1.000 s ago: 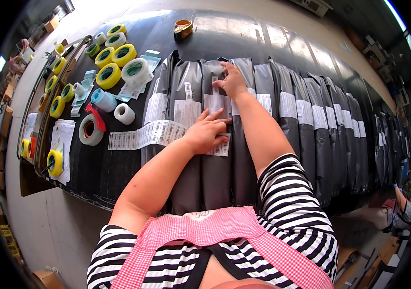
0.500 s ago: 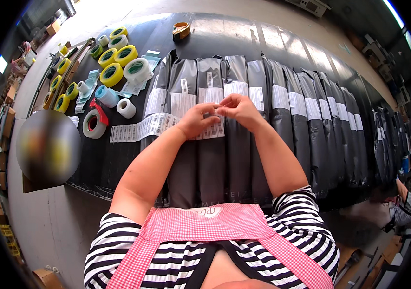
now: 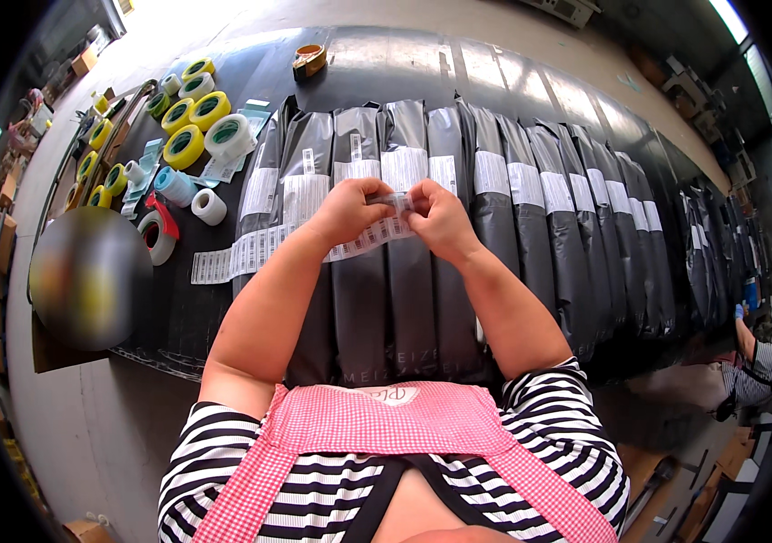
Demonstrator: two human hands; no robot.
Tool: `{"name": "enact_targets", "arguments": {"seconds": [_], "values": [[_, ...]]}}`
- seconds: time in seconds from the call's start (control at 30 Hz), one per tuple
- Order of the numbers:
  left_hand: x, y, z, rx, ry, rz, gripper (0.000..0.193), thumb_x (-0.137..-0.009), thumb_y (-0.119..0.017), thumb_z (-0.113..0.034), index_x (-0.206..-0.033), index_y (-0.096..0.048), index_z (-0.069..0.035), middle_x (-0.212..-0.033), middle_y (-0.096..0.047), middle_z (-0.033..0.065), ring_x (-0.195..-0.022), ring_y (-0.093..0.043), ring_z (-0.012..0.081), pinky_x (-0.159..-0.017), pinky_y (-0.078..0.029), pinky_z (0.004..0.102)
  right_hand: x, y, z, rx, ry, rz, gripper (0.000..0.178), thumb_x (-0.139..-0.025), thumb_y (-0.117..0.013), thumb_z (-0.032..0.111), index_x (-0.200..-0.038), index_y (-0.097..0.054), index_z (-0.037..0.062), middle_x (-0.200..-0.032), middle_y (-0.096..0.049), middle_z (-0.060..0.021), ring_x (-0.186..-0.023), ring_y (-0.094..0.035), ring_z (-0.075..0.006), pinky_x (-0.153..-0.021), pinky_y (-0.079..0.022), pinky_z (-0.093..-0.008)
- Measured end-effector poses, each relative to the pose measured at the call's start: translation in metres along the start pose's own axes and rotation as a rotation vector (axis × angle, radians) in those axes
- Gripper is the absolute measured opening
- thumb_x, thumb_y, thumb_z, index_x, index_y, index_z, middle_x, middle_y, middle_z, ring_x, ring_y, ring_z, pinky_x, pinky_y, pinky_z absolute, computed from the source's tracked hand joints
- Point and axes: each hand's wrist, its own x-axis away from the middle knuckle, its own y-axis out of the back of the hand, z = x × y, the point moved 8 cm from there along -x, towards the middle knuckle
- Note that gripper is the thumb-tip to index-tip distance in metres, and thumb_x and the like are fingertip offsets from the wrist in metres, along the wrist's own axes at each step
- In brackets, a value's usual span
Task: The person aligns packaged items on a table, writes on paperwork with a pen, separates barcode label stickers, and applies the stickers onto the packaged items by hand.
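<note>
My left hand (image 3: 350,213) and my right hand (image 3: 440,219) are close together over a row of dark grey plastic mailing bags (image 3: 359,303). Between them stretches a strip of white barcode labels (image 3: 257,252), its end pinched by the fingers of both. The strip trails left under my left forearm, across the bags and onto the black table (image 3: 187,312). Most of the bags bear a white printed label (image 3: 404,166) across the upper part, and some have a small barcode sticker (image 3: 309,161) above it. My fingertips partly hide the strip's end.
Yellow tape rolls (image 3: 183,147), a clear tape roll (image 3: 227,137), white and blue label rolls (image 3: 209,207) and a red tape dispenser (image 3: 161,220) lie left. An orange-brown tape roll (image 3: 310,61) sits at the far edge. Another person (image 3: 761,371) is at the right.
My hands have drawn slightly apart, and the strip's end now shows between them. The view has shifted, so the bags and tapes appear further left.
</note>
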Motion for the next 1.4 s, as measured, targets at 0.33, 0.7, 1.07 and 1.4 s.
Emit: {"name": "enact_targets", "arguments": {"seconds": [0.33, 0.7, 1.07, 1.4], "values": [[-0.048, -0.013, 0.026, -0.330, 0.125, 0.062, 0.025, -0.084, -0.072, -0.025, -0.096, -0.068, -0.004, -0.097, -0.068, 0.0113, -0.093, -0.062, 0.0258, -0.084, -0.048, 0.0383, -0.117, 0.061, -0.024, -0.027, 0.002, -0.086, 0.009, -0.082, -0.070, 0.005, -0.089, -0.065, 0.0023, -0.079, -0.065, -0.0029, -0.070, -0.057, -0.0099, -0.065, -0.046, -0.0257], [-0.026, -0.085, 0.034, -0.576, -0.288, 0.314, 0.024, -0.088, -0.064, -0.032, -0.092, -0.063, -0.008, -0.142, -0.051, 0.0002, -0.145, -0.023, 0.0305, -0.118, -0.008, 0.0533, -0.183, 0.034, -0.076, 0.170, -0.135, 0.021, 0.020, -0.073, -0.076, 0.002, -0.089, -0.064, 0.0043, -0.081, -0.065, -0.0030, -0.070, -0.059, -0.0118, -0.062, -0.048, -0.0271], [-0.027, -0.087, 0.029, -0.567, -0.263, 0.364, 0.024, -0.089, -0.063, -0.032, -0.090, -0.059, -0.008, -0.141, -0.052, 0.0021, -0.145, -0.022, 0.0311, -0.118, -0.007, 0.0538, -0.181, 0.034, -0.082, 0.244, -0.020, -0.009, 0.022, -0.071, -0.077, 0.001, -0.089, -0.064, 0.0033, -0.083, -0.069, -0.0054, -0.074, -0.064, -0.0148, -0.069, -0.052, -0.0295], [-0.025, -0.087, 0.031, -0.606, -0.257, 0.367, 0.027, -0.089, -0.062, -0.035, -0.092, -0.061, -0.009, -0.142, -0.051, 0.0019, -0.145, -0.023, 0.0312, -0.118, -0.008, 0.0535, -0.197, 0.043, -0.069, 0.611, -0.018, -0.213, 0.063, -0.064, -0.088, 0.021, -0.116, -0.057, 0.0069, -0.116, -0.062, -0.0143, -0.105, -0.062, -0.0305, -0.092, -0.049, -0.0378]]}}
